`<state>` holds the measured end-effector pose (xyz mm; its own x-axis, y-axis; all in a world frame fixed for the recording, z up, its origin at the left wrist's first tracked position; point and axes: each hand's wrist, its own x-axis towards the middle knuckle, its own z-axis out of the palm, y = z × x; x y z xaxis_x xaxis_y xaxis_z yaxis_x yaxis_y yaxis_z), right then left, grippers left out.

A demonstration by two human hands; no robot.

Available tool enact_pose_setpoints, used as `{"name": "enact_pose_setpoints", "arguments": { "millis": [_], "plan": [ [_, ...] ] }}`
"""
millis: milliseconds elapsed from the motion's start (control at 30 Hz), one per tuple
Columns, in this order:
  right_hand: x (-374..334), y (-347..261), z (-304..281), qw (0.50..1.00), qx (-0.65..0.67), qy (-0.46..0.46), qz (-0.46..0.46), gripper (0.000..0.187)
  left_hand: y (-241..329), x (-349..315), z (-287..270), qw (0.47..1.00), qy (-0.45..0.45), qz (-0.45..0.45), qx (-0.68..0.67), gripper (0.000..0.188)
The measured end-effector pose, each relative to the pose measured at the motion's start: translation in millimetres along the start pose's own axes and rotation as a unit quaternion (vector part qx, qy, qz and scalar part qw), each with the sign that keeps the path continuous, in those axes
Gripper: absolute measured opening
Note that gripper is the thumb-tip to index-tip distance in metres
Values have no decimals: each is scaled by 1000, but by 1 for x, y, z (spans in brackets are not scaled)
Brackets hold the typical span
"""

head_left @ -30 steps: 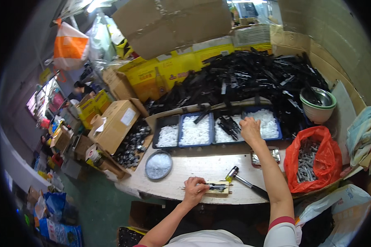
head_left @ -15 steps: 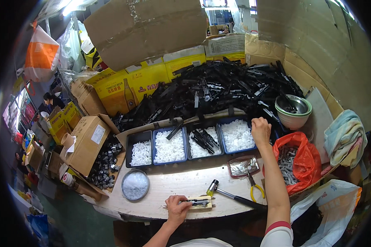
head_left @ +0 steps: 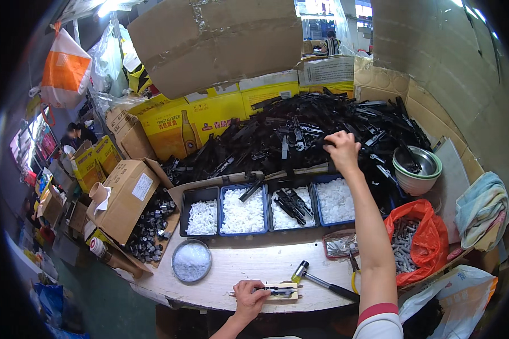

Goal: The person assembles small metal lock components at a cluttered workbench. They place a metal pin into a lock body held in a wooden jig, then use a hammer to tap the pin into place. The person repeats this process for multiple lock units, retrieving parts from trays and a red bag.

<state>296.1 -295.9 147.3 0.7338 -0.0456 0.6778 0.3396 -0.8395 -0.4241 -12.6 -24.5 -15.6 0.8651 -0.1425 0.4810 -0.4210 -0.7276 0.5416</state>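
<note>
My left hand (head_left: 249,298) is closed at the near edge of the worktable, its fingertips on the left end of a slim black-and-grey part (head_left: 278,290). That part lies on a small pale block (head_left: 291,287). Farther off, my right hand (head_left: 343,151) is held over the right part of a heap of long black parts (head_left: 249,135), its fingers curled together. Whether anything is between those fingers, I cannot make out. Beside the block rests a mallet (head_left: 316,279) with a yellow face and black handle. My right forearm partly covers a pair of yellow-handled pliers (head_left: 354,281).
Several trays of small white plastic pieces (head_left: 243,210) line the heap's front; black parts lie on one. A round dish (head_left: 192,260) stands left, a red bag of grey pieces (head_left: 430,237) right, below stacked bowls (head_left: 417,169). A cardboard box (head_left: 124,195) stands at left.
My right hand has moved up and left, from beside the rightmost tray to over the black heap. My left hand stays at the block. The whole view has shifted slightly.
</note>
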Motion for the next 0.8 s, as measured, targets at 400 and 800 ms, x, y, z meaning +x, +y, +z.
{"name": "enact_pose_setpoints", "arguments": {
  "millis": [400, 800],
  "plan": [
    [-127, -49, -53, 870, 350, -270, 218, 37, -4, 0, 6, 1000, 17, -1, 13, 8],
    [-287, -139, -34, 919, 153, -328, -158, 30, -16, -27, -33, 959, 84, -160, -220, 35]
  ]
}}
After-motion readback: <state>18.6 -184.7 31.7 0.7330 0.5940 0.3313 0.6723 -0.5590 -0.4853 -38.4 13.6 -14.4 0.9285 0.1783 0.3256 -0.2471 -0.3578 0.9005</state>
